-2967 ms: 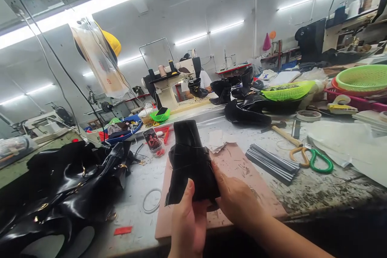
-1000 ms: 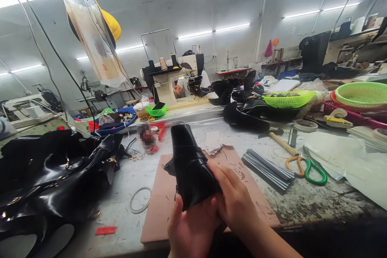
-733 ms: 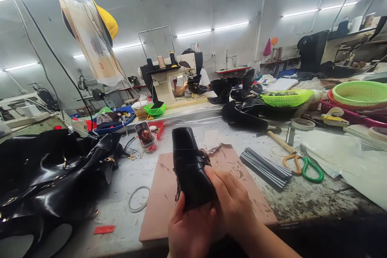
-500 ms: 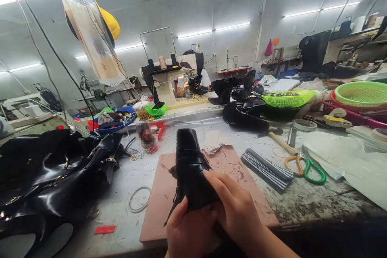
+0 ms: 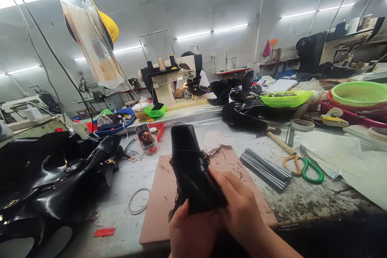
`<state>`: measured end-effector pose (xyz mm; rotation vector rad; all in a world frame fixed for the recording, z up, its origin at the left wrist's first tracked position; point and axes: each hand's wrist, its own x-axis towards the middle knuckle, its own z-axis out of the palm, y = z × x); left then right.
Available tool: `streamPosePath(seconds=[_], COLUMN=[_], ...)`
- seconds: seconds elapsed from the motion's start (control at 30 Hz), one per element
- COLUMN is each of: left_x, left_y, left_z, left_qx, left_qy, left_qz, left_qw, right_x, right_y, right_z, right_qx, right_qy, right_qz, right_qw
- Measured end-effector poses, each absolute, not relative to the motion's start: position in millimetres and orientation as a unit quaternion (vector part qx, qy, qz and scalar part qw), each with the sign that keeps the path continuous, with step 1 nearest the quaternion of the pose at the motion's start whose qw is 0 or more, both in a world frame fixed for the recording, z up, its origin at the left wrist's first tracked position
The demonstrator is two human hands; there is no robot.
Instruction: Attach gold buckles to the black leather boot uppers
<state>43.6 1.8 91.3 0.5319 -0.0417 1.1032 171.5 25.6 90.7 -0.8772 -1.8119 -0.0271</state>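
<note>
A black leather boot upper (image 5: 196,181), with a strap across its middle and a squared toe pointing away from me, is held between both hands. My left hand (image 5: 192,229) grips its near end from below, thumb on the lower left edge and the other fingers hidden underneath. On the right side my right hand (image 5: 238,201) is closed around it, fingertips near the strap. Beneath the boot lies a pinkish work board (image 5: 157,209) with dark scraps and scuffs on it.
More glossy black boot uppers (image 5: 60,181) are heaped at left. To the right lie striped strips (image 5: 267,169), scissors (image 5: 311,170) and a hammer (image 5: 281,143). A phone (image 5: 144,136) leans behind the board. Beyond, a co-worker's hand (image 5: 181,88) is at a sewing machine (image 5: 163,80).
The boot upper has tilted, its toe end shifting slightly left and its strap side turning more into view. Both hands keep hold and move only a little.
</note>
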Motion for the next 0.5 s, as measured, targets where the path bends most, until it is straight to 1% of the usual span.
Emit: streamPosePath(seconds=[0.1,0.2,0.33,0.4,0.43,0.5], left_x=[45.4,43.5,41.3,45.1,48.3,55.0], left_y=[3.1,2.8,2.9,3.0,2.1,-3.9], left_z=[91.5,86.2,80.3,80.1,80.2,79.6], left_qx=[0.251,0.238,0.227,0.251,0.264,0.286], left_qy=[-0.039,-0.02,0.001,0.009,0.022,0.074], left_qz=[0.519,0.516,0.51,0.514,0.518,0.521], left_qw=[0.816,0.823,0.829,0.82,0.813,0.801], right_x=[169.5,167.9,167.7,169.1,170.3,173.5], right_y=[28.2,30.7,32.8,38.3,44.0,62.4], right_z=[88.4,88.0,84.4,81.0,79.5,77.8], right_qx=[-0.355,-0.355,-0.328,-0.345,-0.365,-0.407], right_qy=[-0.756,-0.745,-0.723,-0.711,-0.702,-0.68], right_qz=[-0.059,-0.094,-0.106,-0.059,-0.01,0.135], right_qw=[0.547,0.558,0.598,0.61,0.611,0.595])
